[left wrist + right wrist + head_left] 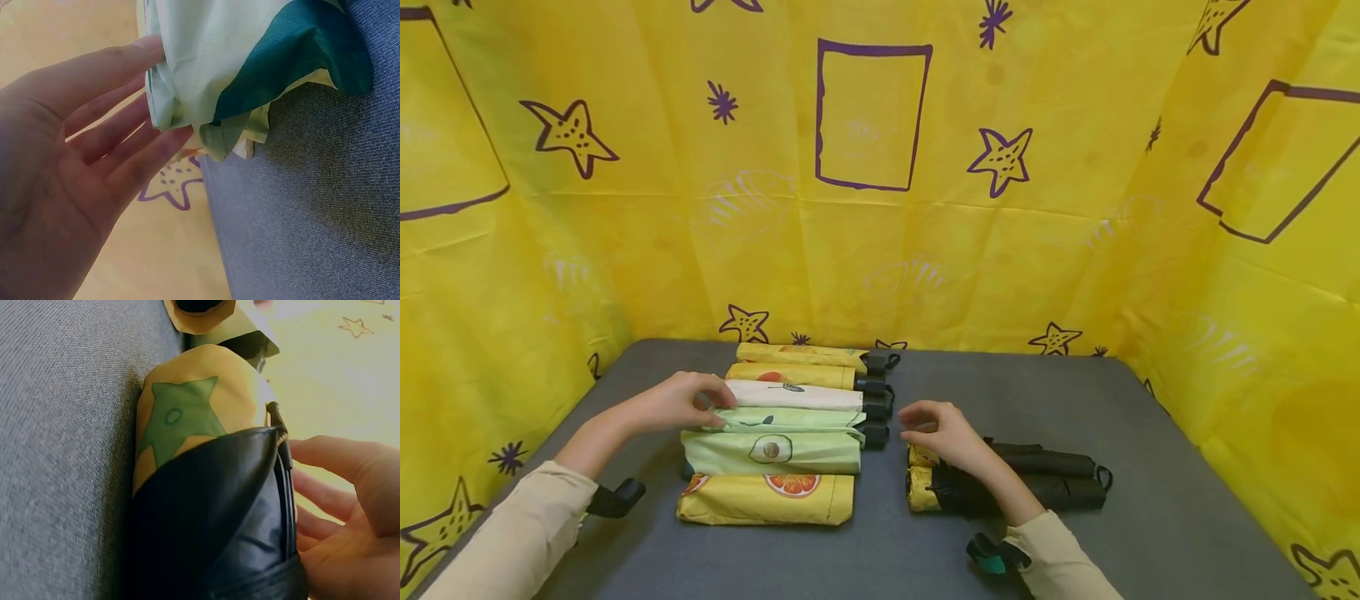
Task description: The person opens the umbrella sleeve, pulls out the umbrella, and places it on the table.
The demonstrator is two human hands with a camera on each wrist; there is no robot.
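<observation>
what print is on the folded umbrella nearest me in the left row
Orange slices on yellow fabric, best seen in the head view.

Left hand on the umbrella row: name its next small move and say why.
Probably a light push to square the pale green umbrella with its neighbours. The left hand lies flat-fingered against its fabric end, not curled round it, and that end looks slightly out of line with the avocado-print umbrella in front.
</observation>
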